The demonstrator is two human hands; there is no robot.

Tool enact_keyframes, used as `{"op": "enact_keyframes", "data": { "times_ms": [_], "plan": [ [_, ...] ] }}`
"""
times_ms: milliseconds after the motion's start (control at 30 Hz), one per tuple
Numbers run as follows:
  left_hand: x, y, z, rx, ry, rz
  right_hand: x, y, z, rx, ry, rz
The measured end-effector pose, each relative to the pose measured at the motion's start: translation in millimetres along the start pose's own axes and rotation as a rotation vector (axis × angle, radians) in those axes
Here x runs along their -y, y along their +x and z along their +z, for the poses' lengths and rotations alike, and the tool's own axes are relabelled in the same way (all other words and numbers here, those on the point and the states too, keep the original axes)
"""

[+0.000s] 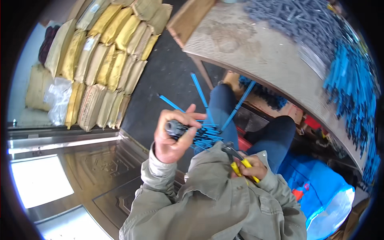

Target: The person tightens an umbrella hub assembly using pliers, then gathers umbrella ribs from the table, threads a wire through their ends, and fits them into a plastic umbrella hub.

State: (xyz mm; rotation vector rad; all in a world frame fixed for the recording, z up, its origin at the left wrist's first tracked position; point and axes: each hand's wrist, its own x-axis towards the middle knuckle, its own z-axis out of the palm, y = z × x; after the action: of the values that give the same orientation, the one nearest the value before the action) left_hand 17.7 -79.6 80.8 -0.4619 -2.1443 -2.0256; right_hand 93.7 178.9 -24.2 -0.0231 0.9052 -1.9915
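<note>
My left hand [176,134] is closed around a dark cylindrical thing with a grey round end [174,128]; its kind I cannot make out. Several thin blue rods with dark tips [208,136] fan out beside that hand, above my lap. A few longer ones point away toward the floor and the table. Whether the left fingers also grip some of these rods is unclear. In my right hand [256,170] is a pair of pliers with yellow handles [236,168]. Its dark jaws point up and left, close to the near ends of the rods.
A table [256,52] at the upper right bears a heap of grey rods [296,24] and bunches of blue rods [350,88] hanging over its edge. Stacked yellow and tan paper packages [104,52] stand at the left. A blue bag [316,180] lies right of my legs.
</note>
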Motion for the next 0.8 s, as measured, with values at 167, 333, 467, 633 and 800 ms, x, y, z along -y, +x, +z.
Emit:
{"op": "enact_keyframes", "data": {
  "times_ms": [167, 333, 467, 633, 800],
  "plan": [
    [-4, -5, 0, 0.120, -0.020, -0.040, 13, -17, 21, -0.058, 0.097, -0.054],
    [-8, 1, 11, 0.269, 0.006, -0.027, 81, 0, 42, -0.160, -0.921, -0.557],
    [-11, 8, 17, 0.321, 0.087, 0.004, 132, 51, 65, -0.235, -0.964, -0.766],
    [-8, 10, 16, 0.345, 0.062, -0.003, 155, 66, 59, 0.007, -1.037, -0.890],
    [-16, 12, 19, 0.378, 0.120, -0.018, 160, 73, 63, 0.084, -0.963, -0.912]
  ]
}}
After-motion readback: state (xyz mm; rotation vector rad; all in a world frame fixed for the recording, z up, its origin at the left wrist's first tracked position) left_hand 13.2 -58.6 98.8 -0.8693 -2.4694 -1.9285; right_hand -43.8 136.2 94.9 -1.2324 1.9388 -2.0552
